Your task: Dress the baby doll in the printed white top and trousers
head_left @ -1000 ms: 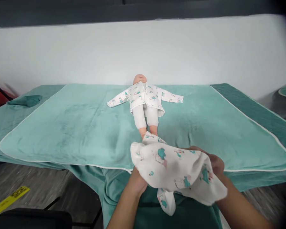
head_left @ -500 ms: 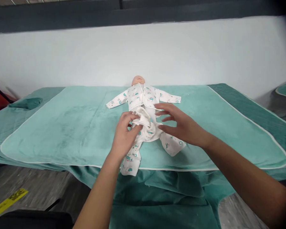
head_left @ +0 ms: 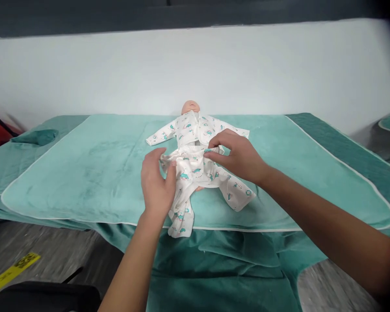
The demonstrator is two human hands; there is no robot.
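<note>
A baby doll (head_left: 190,106) lies on its back, wearing a white printed baby jacket (head_left: 186,129) with its sleeves spread. White printed baby pants (head_left: 195,170) cover its lower body, legs pointing towards me. My right hand (head_left: 235,154) pinches the waistband at the right, just below the jacket hem. At the left edge of the waistband, my left hand (head_left: 157,182) curls round the cloth, thumb in front; some of its fingers are hidden. A bit of the doll's skin shows at the crotch of the pants.
Under the doll is a light green plush mat (head_left: 84,182) with white piping, on a table draped in darker green cloth (head_left: 221,268). A white wall (head_left: 117,73) rises behind. A black object (head_left: 48,297) and yellow floor tape (head_left: 14,273) are at lower left.
The bunched front of the pants has been unfolded up towards the jacket. My right hand has closed on the waistband; my left has shifted left to the pants' side.
</note>
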